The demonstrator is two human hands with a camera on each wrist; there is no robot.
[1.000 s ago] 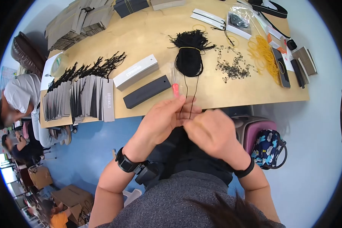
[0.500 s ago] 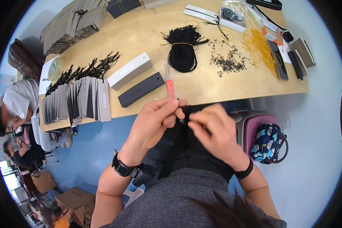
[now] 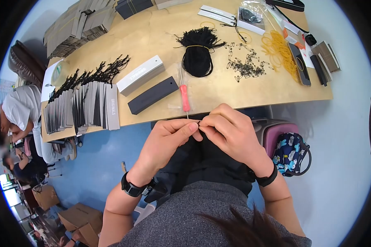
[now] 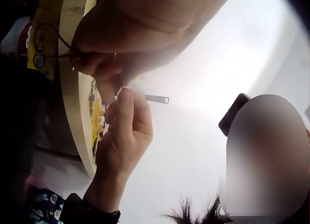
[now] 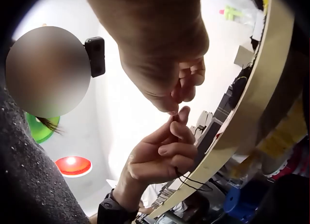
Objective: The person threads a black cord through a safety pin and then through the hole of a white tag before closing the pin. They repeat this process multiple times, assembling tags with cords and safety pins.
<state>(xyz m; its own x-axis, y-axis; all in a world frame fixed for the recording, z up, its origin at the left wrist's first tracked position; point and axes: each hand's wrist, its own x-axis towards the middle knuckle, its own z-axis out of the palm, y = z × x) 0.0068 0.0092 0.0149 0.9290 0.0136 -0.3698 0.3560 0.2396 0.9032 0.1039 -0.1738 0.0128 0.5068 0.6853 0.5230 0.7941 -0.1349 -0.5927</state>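
Note:
In the head view my left hand [image 3: 169,133] and right hand [image 3: 231,129] meet just in front of the table's near edge. Their fingertips pinch a thin black cord [image 3: 199,123] between them. A loop of the cord hangs out below the curled fingers of the left hand in the right wrist view. Most of the cord is hidden by the fingers. Beyond the hands, a tool with a pinkish-red handle [image 3: 184,99] and thin shaft lies on the table. Behind it is a bundle of black cords [image 3: 197,61], banded with yellow.
Grey and black tags [image 3: 95,107] with black strings stand in rows at the left, near a white box [image 3: 140,75] and a black box [image 3: 153,95]. Small dark wire pins [image 3: 247,68], yellow rubber bands [image 3: 279,53] and a phone [image 3: 299,66] lie right. Cardboard stacks [image 3: 76,29] are far left.
The cord first hung in two strands between the hands. The right hand then drew away to the right and has come back to the left hand's fingertips, where both now pinch the cord.

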